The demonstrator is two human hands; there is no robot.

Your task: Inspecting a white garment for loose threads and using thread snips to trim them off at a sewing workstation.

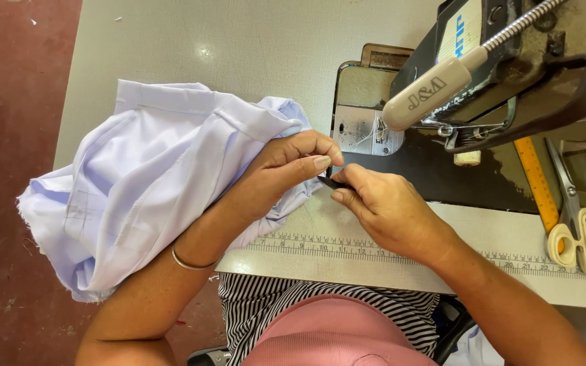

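I see my left hand [286, 166] curled over the right edge of the pale lilac cloth [137, 190], fingertips pressed together in a pinch on its hem, while my right hand [381, 207] pinches a small dark tool [330, 181] whose tip meets that same spot (a snipper or seam picker, too small to tell). The cloth lies bunched on the left of the table [239, 41], spilling over its near edge, and none of it sits under the sewing machine [510, 74] at far right. I judge the work at a hand stage: trimming or picking at the hem, the rest untouched. Scissors [578, 230] and a yellow ruler [537, 183] lie unused at right, just beyond the tape scale [306, 245] along the near edge.
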